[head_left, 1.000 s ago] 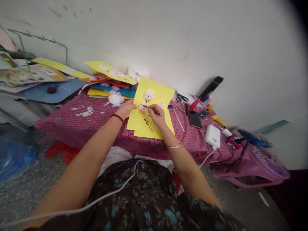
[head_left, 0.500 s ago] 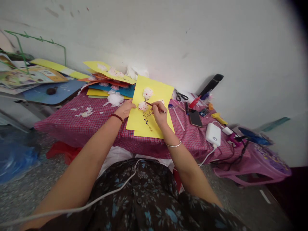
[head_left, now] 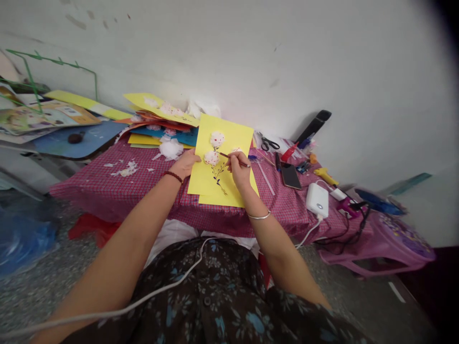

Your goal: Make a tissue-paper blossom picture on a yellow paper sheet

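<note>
My left hand is closed on the left edge of a yellow sheet, thumb on top and fingers underneath. In my right hand is a thin dark-red pen, its tip close to the picture between two flowers. The upper white flower and the left white flower are puffy and dotted red. A third flower is partly covered by my right hand. Dark stems with small leaves run down below them. Another yellow sheet lies underneath.
Left of the sheet sit crumpled white tissue, paper scraps and stacked coloured papers. On the right are scissors, a phone, a white power bank with cables, and a pink stool.
The yellow sheet's top edge has tipped slightly left and toward me. My right hand has shifted slightly right with the pen, while my left hand keeps its grip.
</note>
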The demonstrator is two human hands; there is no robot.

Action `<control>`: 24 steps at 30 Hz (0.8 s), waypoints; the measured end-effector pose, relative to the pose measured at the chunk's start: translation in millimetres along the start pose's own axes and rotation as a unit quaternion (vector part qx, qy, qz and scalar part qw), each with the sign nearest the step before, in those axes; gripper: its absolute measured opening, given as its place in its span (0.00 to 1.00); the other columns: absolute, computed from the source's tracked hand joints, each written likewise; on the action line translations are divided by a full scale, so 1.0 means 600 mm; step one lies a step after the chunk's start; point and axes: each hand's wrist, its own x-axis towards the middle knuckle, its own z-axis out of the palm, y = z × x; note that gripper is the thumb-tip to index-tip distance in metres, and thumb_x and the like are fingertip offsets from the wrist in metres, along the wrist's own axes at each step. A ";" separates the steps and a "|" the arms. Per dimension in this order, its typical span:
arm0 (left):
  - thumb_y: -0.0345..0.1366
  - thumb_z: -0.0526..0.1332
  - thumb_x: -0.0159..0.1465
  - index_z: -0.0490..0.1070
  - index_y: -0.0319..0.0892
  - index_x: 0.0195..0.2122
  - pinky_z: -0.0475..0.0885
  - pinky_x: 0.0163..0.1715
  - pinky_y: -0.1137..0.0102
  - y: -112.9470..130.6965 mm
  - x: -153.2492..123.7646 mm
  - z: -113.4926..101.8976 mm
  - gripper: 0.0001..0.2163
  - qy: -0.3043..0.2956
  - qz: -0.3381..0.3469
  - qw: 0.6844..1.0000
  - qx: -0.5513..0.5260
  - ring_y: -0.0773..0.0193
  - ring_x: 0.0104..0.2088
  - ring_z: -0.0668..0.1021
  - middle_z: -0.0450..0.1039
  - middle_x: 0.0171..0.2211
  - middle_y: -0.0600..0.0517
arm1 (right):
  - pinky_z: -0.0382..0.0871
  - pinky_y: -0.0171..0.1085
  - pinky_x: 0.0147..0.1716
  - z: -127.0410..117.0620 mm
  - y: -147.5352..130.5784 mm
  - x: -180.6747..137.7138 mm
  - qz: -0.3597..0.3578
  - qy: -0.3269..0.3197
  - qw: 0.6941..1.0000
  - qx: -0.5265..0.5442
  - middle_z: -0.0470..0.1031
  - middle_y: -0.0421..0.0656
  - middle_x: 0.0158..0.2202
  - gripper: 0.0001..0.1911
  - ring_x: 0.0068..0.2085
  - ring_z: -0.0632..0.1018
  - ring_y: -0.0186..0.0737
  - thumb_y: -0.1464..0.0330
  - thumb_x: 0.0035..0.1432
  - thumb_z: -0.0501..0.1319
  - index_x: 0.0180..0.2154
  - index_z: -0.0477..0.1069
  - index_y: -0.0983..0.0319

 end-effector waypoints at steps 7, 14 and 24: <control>0.20 0.61 0.41 0.77 0.35 0.45 0.80 0.44 0.52 -0.001 0.001 0.000 0.27 0.006 -0.002 1.000 -0.006 0.42 0.42 0.84 0.83 0.34 0.44 | 0.63 0.32 0.21 0.003 0.006 -0.002 0.013 -0.046 0.999 -0.003 0.70 0.35 0.21 0.13 0.20 0.68 0.30 0.57 0.59 0.59 0.30 0.69 0.59; 0.20 0.61 0.40 0.77 0.34 0.45 0.80 0.45 0.51 0.002 -0.001 0.001 0.27 0.011 0.001 1.000 -0.012 0.42 0.41 0.84 0.83 0.34 0.44 | 0.62 0.31 0.20 -0.005 0.000 0.003 0.006 0.011 1.000 0.014 0.70 0.35 0.21 0.11 0.19 0.68 0.29 0.60 0.60 0.57 0.31 0.69 0.59; 0.21 0.63 0.42 0.75 0.33 0.49 0.79 0.46 0.48 0.009 -0.004 0.001 0.29 0.010 0.004 0.999 -0.037 0.42 0.40 0.85 0.83 0.37 0.41 | 0.61 0.32 0.22 -0.007 0.007 0.005 0.004 0.037 0.999 -0.018 0.66 0.34 0.18 0.11 0.21 0.67 0.32 0.62 0.61 0.56 0.27 0.65 0.58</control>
